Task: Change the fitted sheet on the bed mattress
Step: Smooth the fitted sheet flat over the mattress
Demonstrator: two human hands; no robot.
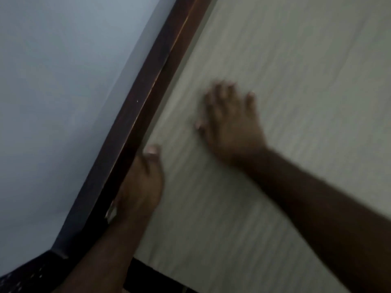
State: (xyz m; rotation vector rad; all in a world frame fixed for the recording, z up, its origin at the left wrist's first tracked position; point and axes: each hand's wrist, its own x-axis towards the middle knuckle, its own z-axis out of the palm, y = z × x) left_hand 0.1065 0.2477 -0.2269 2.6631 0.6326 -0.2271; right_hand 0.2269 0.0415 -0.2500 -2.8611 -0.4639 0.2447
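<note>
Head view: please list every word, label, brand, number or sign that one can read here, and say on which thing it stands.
None can be read.
Sheet: faint stripes only, no print.
Wooden bed frame: no letters.
Wall: plain.
Small pale patch on the frame by the left hand: too blurred to tell if it is a label.

Pretty dim light here, whole shot's kinda blurry. Plain pale blue-grey wall (63,85) on the left, and a dark reddish-brown wooden bed frame rail (146,98) runs diagonally right along it.
</note>
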